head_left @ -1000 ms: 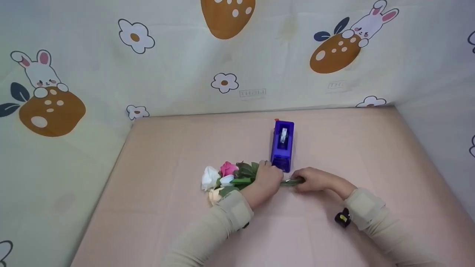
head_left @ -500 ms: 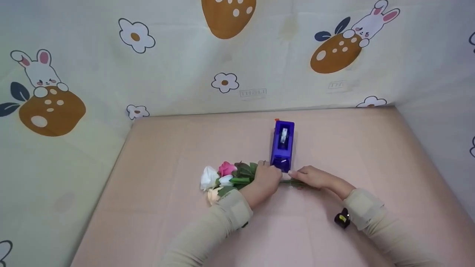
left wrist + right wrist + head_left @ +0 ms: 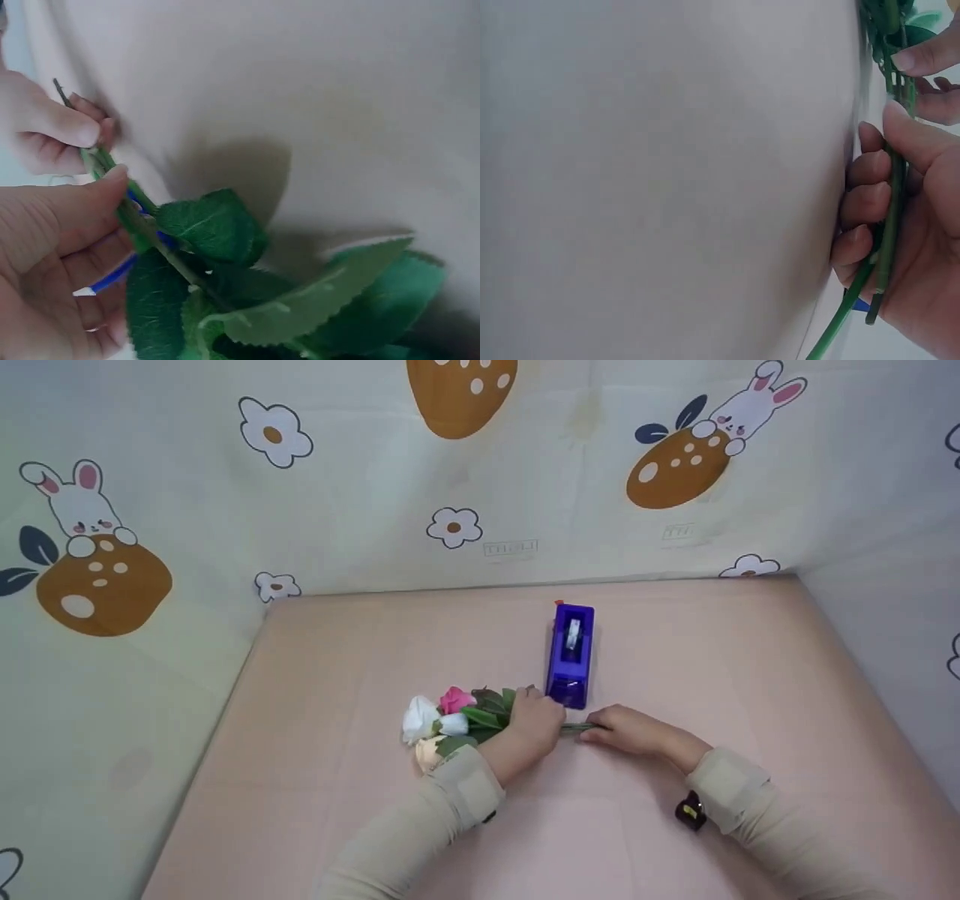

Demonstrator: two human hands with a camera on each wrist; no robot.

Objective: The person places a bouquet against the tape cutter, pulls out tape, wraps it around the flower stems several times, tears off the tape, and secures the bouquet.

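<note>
A bouquet of artificial roses (image 3: pixel 421 720), with white, pink and cream heads, lies sideways low over the table, heads to the left. My left hand (image 3: pixel 534 726) grips the stems just behind the leaves, its thumb pressed along them in the left wrist view. Farther down, my right hand (image 3: pixel 630 730) curls its fingers and thumb round the lower green stems (image 3: pixel 889 225), whose cut ends stick out past the palm in the right wrist view. Just beyond both hands stands a purple-blue tape dispenser (image 3: pixel 571 656) with a small roll in it.
The pinkish tabletop (image 3: pixel 337 660) ends at a pale wall covering (image 3: pixel 360 495) printed with rabbits and flowers. A black wrist device (image 3: pixel 691 811) hangs under the right sleeve. The dispenser sits close to the left hand's knuckles.
My right hand loosened and extended its fingers half a second ago, then took hold of the stems again, slightly nearer the left hand. The bouquet and left hand shifted slightly left.
</note>
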